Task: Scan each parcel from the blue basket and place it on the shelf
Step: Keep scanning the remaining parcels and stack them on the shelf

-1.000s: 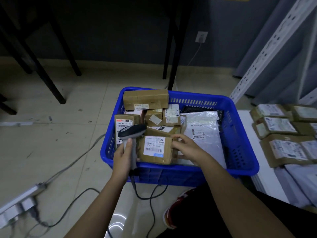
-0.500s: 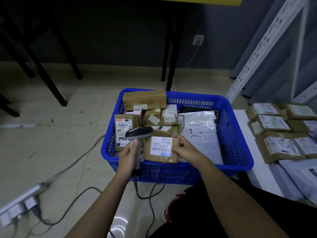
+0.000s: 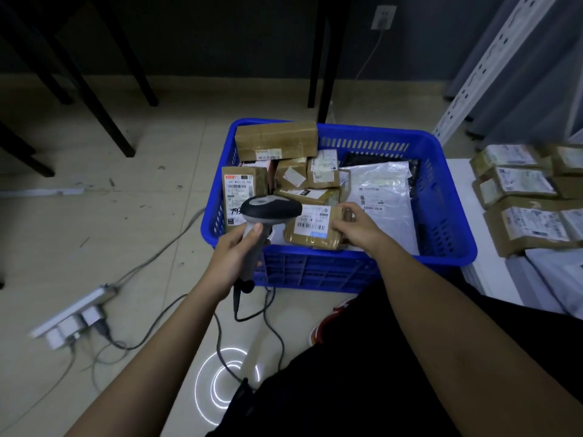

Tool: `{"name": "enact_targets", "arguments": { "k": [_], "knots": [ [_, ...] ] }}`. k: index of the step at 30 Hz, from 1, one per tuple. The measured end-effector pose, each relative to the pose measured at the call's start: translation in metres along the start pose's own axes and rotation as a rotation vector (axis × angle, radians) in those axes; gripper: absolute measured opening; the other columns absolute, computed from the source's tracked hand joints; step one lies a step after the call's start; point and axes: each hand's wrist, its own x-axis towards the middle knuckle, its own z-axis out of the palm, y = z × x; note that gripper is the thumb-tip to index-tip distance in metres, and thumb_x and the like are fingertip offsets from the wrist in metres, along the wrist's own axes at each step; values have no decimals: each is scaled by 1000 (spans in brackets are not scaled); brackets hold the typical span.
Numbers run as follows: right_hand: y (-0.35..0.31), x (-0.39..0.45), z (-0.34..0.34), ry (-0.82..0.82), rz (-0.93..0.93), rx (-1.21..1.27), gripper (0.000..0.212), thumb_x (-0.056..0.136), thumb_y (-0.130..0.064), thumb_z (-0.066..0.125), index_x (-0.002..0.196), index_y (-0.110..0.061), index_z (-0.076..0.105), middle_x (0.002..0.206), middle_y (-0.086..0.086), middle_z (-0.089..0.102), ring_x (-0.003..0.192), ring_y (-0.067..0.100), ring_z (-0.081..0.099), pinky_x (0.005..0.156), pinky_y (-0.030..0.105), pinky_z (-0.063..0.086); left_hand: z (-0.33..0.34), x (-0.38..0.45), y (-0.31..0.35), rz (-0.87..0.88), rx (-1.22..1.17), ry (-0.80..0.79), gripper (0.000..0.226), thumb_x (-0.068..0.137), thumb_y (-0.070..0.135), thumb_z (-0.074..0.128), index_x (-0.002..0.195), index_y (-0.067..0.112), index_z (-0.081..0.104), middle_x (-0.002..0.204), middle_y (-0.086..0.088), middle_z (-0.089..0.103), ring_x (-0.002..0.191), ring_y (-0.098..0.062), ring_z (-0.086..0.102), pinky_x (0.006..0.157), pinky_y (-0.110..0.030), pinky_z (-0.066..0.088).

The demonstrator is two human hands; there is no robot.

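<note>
Left hand point(image 3: 235, 253) fingers wrapped round scanner point(image 3: 268, 212) handle. Right hand point(image 3: 355, 228) fingers curled on parcel point(image 3: 315, 228) edge, over basket point(image 3: 362, 266) front rim.

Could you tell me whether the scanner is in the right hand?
No, the left hand grips the scanner; the right hand holds a parcel.

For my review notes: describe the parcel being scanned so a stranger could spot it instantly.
Find the blue plastic basket on the floor. At its near rim lies a small brown taped cardboard parcel, gripped at its right end by the right hand. Unlike its neighbours, its white barcode label faces up beside the head of the grey handheld scanner in the left hand.
</note>
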Motion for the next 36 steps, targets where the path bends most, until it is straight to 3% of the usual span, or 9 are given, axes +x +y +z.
{"name": "enact_targets", "arguments": {
  "k": [8, 13, 18, 23, 29, 33, 36],
  "knots": [
    [4, -2, -4, 32, -47, -5, 31, 87, -14, 65, 112, -29, 55, 121, 12, 58, 101, 25, 63, 84, 39, 57, 1, -20, -3, -110, -120, 1, 41, 95, 40, 48, 109, 5, 64, 96, -15, 70, 77, -18, 63, 56, -24, 51],
    [6, -2, -9, 29, -45, 8, 30, 88, -14, 65, 108, -34, 55, 123, 10, 57, 103, 24, 63, 82, 37, 58, -3, -27, 5, -86, -111, -67, 43, 94, 48, 48, 97, 10, 68, 94, -12, 70, 73, -17, 63, 55, -27, 50],
    [8, -1, -12, 34, -46, 7, 31, 89, -15, 64, 112, -33, 54, 125, 11, 56, 105, 25, 62, 84, 38, 58, 2, -29, 11, -97, -112, -69, 43, 88, 49, 49, 99, 11, 67, 93, -7, 71, 75, -17, 63, 54, -27, 50],
    [8, -2, -12, 29, -52, 10, 32, 87, -17, 66, 111, -35, 54, 126, 11, 54, 105, 24, 62, 83, 36, 58, 4, -27, 13, -101, -86, -52, 39, 85, 55, 50, 85, 23, 73, 95, -16, 69, 78, -24, 62, 61, -33, 49],
    [6, -4, -13, 45, -69, 17, 31, 86, -16, 66, 105, -37, 55, 126, 11, 54, 104, 25, 62, 84, 40, 58, 9, -26, 17, -82, -72, -40, 37, 92, 44, 47, 100, 13, 65, 95, -6, 70, 81, -18, 64, 59, -27, 52],
    [-6, -10, -17, 119, -148, 14, 38, 87, -15, 65, 121, -28, 53, 128, 11, 49, 106, 22, 56, 68, 25, 54, 15, -20, 19, -76, -68, 13, 30, 96, 39, 46, 96, 17, 66, 89, -3, 69, 76, -15, 65, 58, -26, 51],
    [-24, -20, -33, 165, -206, 39, 38, 88, -13, 64, 121, -29, 52, 127, 10, 47, 104, 20, 54, 65, 21, 51, 27, -13, 26, -26, -45, 21, 36, 96, 41, 46, 104, 13, 66, 95, -6, 70, 80, -15, 66, 57, -23, 50]
  ]
}}
